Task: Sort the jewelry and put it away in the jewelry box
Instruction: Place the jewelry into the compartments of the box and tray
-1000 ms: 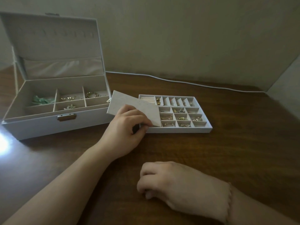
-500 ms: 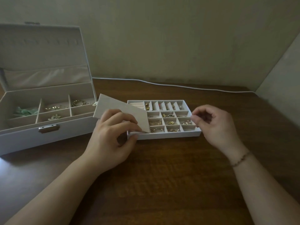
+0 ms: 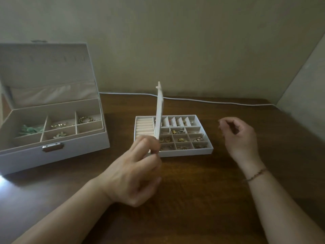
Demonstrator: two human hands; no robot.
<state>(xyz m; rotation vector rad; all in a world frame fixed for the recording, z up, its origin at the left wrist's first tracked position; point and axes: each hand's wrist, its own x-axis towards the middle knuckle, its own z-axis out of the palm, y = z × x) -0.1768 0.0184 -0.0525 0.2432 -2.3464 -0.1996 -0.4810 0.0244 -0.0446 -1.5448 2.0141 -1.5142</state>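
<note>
A white jewelry box [image 3: 73, 148] stands open at the left, with gold pieces and a green item in its compartments. A white divided tray [image 3: 202, 150] lies mid-table, its small cells holding gold earrings and its left part showing ring rolls. My left hand [image 3: 135, 173] pinches the near end of a flat white panel [image 3: 159, 117], which stands nearly upright over the tray. My right hand [image 3: 241, 138] hovers to the right of the tray with loosely curled fingers and nothing in it.
The dark wooden table [image 3: 193, 199] meets a wall at the back and a slanted panel at the right. A white cable [image 3: 211, 102] runs along the table's far edge. The box's raised lid [image 3: 45, 71] stands tall at the left.
The white panel has swung from lying slanted over the tray's left part to standing nearly upright, baring the ring rolls. My right hand rose off the table, then drew away to the tray's right.
</note>
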